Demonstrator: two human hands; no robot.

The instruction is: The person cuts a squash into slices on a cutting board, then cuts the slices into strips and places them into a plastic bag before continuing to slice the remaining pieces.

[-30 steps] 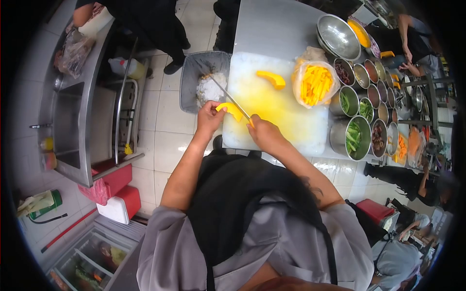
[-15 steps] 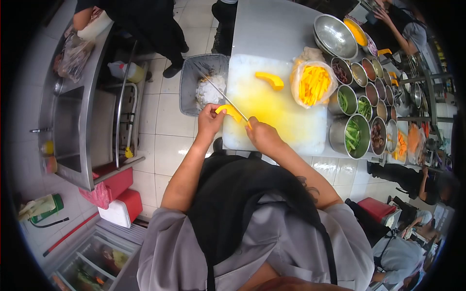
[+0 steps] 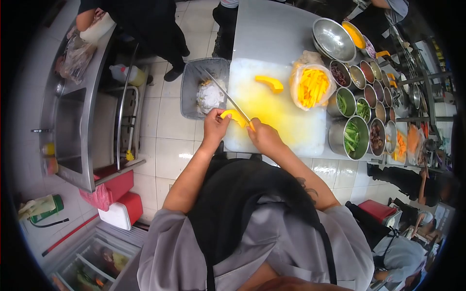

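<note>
My left hand (image 3: 215,128) is closed around one end of a curved yellow-orange squash slice (image 3: 235,117), above the near left corner of the white cutting board (image 3: 310,138). In my right hand (image 3: 265,137) is a long knife (image 3: 235,104), gripped by its yellow handle. Its blade lies across the slice and points up and left, past the board's edge, over a grey bin (image 3: 187,97). Another squash slice (image 3: 270,83) rests on the board, which is stained yellow. Beyond it, a plastic bag (image 3: 296,92) holds several yellow-orange strips.
Right of the board stand metal containers (image 3: 356,138) with cut greens and other ingredients, plus stacked metal bowls (image 3: 335,40) behind. A sink counter (image 3: 90,140) is at left. One person in dark trousers (image 3: 154,36) stands beyond the bin; other people are at the right.
My left hand and the slice have shifted slightly right and down, with the knife still across the slice. The person at the top right has changed position.
</note>
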